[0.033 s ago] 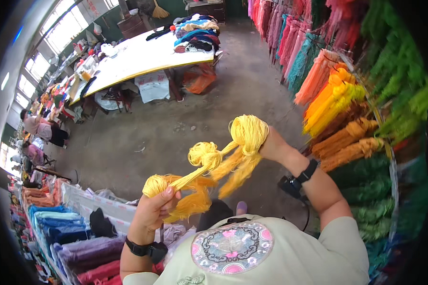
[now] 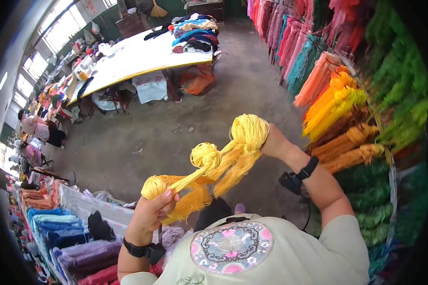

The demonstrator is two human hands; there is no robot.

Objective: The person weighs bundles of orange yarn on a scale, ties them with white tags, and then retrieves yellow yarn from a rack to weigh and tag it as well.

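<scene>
A long skein of yellow yarn [image 2: 206, 155] is stretched between my two hands in front of my chest. My left hand [image 2: 158, 207] is closed on its lower end, thumb on top, beside a rounded bundle of the same yarn. Higher and to the right, my right hand [image 2: 275, 141] grips behind the largest wound bundle [image 2: 250, 132], which hides most of its fingers. Between the hands sits a smaller knotted bundle. Loose orange-yellow strands [image 2: 195, 199] dangle below the skein.
To the right hang rows of coloured yarn skeins [image 2: 335, 104]. At lower left, more folded yarn [image 2: 92, 251] lies on a rack. A long white-topped table [image 2: 138, 52] bears a heap of dark and blue yarn [image 2: 195, 35]. Two people [image 2: 40, 128] are at far left.
The hanging strands have swung a little, and the middle bundle has shifted slightly right. Both hands keep their hold, almost in the same place.
</scene>
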